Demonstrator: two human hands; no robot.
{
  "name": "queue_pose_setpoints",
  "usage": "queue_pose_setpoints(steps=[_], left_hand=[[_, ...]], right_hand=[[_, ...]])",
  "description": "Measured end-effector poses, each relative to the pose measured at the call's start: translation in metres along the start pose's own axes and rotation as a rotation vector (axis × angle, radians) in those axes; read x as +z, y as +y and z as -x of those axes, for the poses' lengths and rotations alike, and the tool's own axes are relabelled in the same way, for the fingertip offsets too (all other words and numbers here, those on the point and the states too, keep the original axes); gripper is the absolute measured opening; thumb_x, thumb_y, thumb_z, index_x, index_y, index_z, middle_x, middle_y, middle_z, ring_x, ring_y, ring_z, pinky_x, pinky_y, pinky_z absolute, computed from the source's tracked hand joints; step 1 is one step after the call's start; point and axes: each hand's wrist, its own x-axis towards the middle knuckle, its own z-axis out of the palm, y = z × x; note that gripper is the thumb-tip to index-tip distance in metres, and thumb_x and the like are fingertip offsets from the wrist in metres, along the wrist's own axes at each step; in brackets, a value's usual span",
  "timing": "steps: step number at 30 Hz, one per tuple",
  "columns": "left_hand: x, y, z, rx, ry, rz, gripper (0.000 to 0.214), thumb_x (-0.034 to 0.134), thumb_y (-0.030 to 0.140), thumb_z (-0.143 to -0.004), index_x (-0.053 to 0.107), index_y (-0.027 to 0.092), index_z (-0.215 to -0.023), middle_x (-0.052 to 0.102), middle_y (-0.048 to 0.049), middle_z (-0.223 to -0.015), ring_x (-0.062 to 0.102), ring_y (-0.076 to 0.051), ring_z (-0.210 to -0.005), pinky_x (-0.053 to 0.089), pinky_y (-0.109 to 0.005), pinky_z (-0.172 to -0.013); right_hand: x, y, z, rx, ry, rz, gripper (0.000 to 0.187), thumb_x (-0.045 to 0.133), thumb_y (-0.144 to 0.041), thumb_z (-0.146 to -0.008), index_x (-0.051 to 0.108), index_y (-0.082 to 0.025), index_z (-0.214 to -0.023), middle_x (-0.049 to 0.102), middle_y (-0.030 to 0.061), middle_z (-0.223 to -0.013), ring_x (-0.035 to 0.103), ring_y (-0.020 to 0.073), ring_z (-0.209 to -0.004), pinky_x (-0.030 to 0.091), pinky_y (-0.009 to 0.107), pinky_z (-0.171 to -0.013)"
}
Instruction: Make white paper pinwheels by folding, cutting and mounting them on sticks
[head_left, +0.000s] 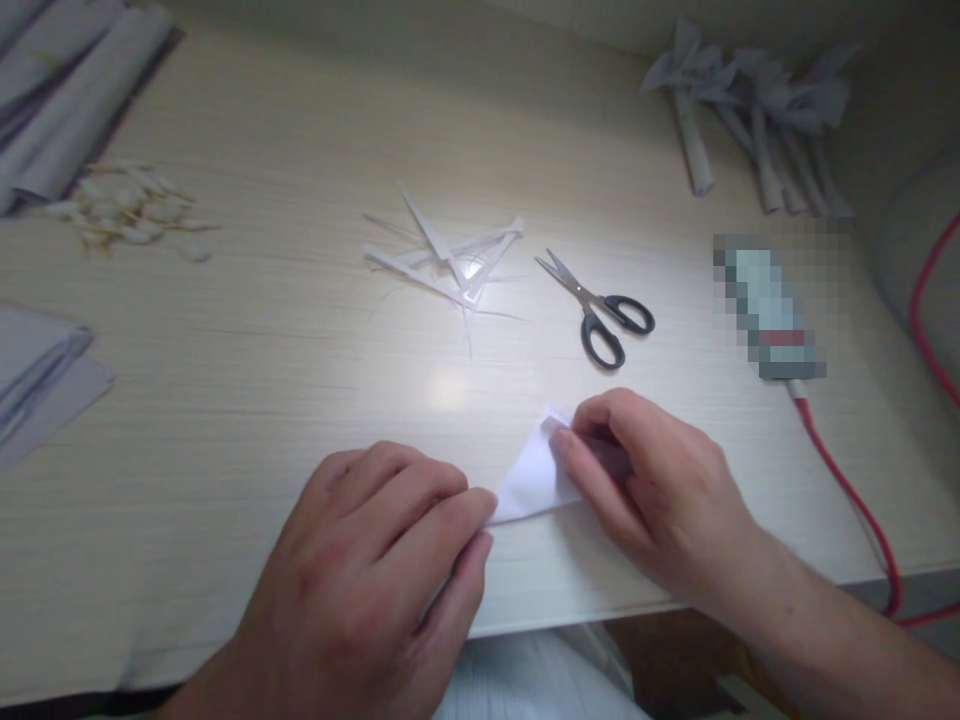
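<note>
A small folded piece of white paper (536,475) lies near the front edge of the pale wooden table (262,350). My left hand (375,580) has its fingers curled and pinches the paper's left corner. Curled over the paper's right side, my right hand (660,490) presses its top edge with the fingertips. Both hands rest on the tabletop.
Black-handled scissors (600,310) lie behind my right hand. Paper offcuts (450,255) sit mid-table. Rolled paper flowers (750,120) lie at back right, cotton swabs (127,210) at back left, paper sheets (37,380) at left. A red cable (862,510) runs along the right.
</note>
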Motion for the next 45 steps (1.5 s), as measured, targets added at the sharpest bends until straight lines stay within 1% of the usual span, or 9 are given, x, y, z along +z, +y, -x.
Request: queue_pose_setpoints(steps=[7, 10, 16, 19, 24, 32, 37, 41, 45], left_hand=[[0.003, 0.002, -0.006, -0.007, 0.047, 0.028, 0.013, 0.066, 0.012, -0.089, 0.072, 0.022, -0.096, 0.071, -0.0028, -0.093, 0.060, -0.021, -0.089, 0.045, -0.040, -0.081], [0.002, 0.003, -0.005, 0.007, 0.032, 0.069, 0.013, 0.066, 0.011, -0.089, 0.072, 0.022, -0.092, 0.071, -0.0025, -0.095, 0.060, -0.021, -0.090, 0.045, -0.040, -0.082], [0.002, 0.003, -0.003, 0.034, -0.008, 0.086, 0.012, 0.066, 0.013, -0.090, 0.073, 0.022, -0.089, 0.070, -0.0023, -0.095, 0.060, -0.021, -0.090, 0.044, -0.040, -0.082], [0.001, 0.005, -0.001, 0.033, -0.007, 0.061, 0.011, 0.067, 0.015, -0.090, 0.074, 0.024, -0.089, 0.071, -0.0018, -0.096, 0.060, -0.021, -0.092, 0.044, -0.041, -0.083], [0.001, 0.007, 0.008, 0.021, 0.049, -0.010, 0.013, 0.070, 0.018, -0.090, 0.075, 0.028, -0.097, 0.073, 0.0006, -0.099, 0.060, -0.022, -0.095, 0.044, -0.041, -0.085], [0.003, 0.009, 0.018, 0.004, 0.095, -0.029, 0.020, 0.071, 0.017, -0.089, 0.075, 0.029, -0.104, 0.075, 0.0017, -0.106, 0.062, -0.022, -0.102, 0.044, -0.042, -0.093], [0.009, 0.018, 0.016, -0.033, 0.130, -0.016, 0.013, 0.070, 0.015, -0.088, 0.074, 0.025, -0.096, 0.076, 0.0009, -0.100, 0.063, -0.022, -0.098, 0.044, -0.043, -0.093], [0.017, 0.027, 0.011, -0.125, 0.180, -0.004, 0.007, 0.069, 0.016, -0.088, 0.072, 0.023, -0.088, 0.075, 0.0000, -0.096, 0.064, -0.023, -0.095, 0.044, -0.044, -0.089], [0.021, 0.031, 0.004, -0.206, 0.207, -0.014, 0.010, 0.067, 0.017, -0.089, 0.070, 0.022, -0.080, 0.074, -0.0002, -0.096, 0.064, -0.024, -0.096, 0.042, -0.046, -0.090]], right_hand=[[-0.012, -0.003, 0.000, 0.088, -0.092, -0.116, 0.015, 0.068, -0.032, -0.092, 0.057, -0.021, -0.093, 0.061, 0.0008, -0.077, 0.056, 0.0164, -0.065, 0.042, 0.030, -0.059], [-0.022, -0.002, -0.001, 0.102, -0.178, -0.211, 0.010, 0.068, -0.028, -0.091, 0.061, -0.021, -0.092, 0.063, 0.0008, -0.080, 0.058, 0.0168, -0.069, 0.043, 0.030, -0.061], [-0.035, 0.006, 0.001, -0.011, -0.330, -0.327, 0.006, 0.065, -0.022, -0.095, 0.070, -0.025, -0.097, 0.070, 0.0027, -0.108, 0.064, 0.0205, -0.098, 0.049, 0.031, -0.081], [-0.033, 0.006, 0.003, -0.001, -0.321, -0.323, 0.007, 0.064, -0.024, -0.098, 0.070, -0.024, -0.096, 0.070, 0.0033, -0.109, 0.064, 0.0205, -0.099, 0.048, 0.031, -0.083], [-0.027, 0.004, 0.003, 0.021, -0.293, -0.288, 0.016, 0.057, -0.028, -0.103, 0.070, -0.022, -0.095, 0.069, 0.0037, -0.096, 0.062, 0.0195, -0.089, 0.044, 0.033, -0.078], [-0.018, 0.001, 0.002, 0.008, -0.218, -0.202, 0.015, 0.058, -0.024, -0.100, 0.067, -0.019, -0.089, 0.065, 0.0049, -0.088, 0.058, 0.0204, -0.082, 0.042, 0.035, -0.074], [-0.014, 0.000, 0.000, -0.007, -0.202, -0.171, 0.015, 0.057, -0.024, -0.099, 0.066, -0.019, -0.088, 0.063, 0.0062, -0.087, 0.057, 0.0218, -0.082, 0.042, 0.036, -0.074], [-0.017, 0.000, 0.003, -0.005, -0.209, -0.177, 0.016, 0.057, -0.025, -0.100, 0.065, -0.019, -0.088, 0.062, 0.0058, -0.087, 0.057, 0.0215, -0.082, 0.042, 0.035, -0.074], [-0.019, 0.000, 0.004, -0.002, -0.215, -0.190, 0.016, 0.056, -0.025, -0.101, 0.066, -0.019, -0.090, 0.062, 0.0056, -0.087, 0.056, 0.0211, -0.081, 0.042, 0.035, -0.073]])
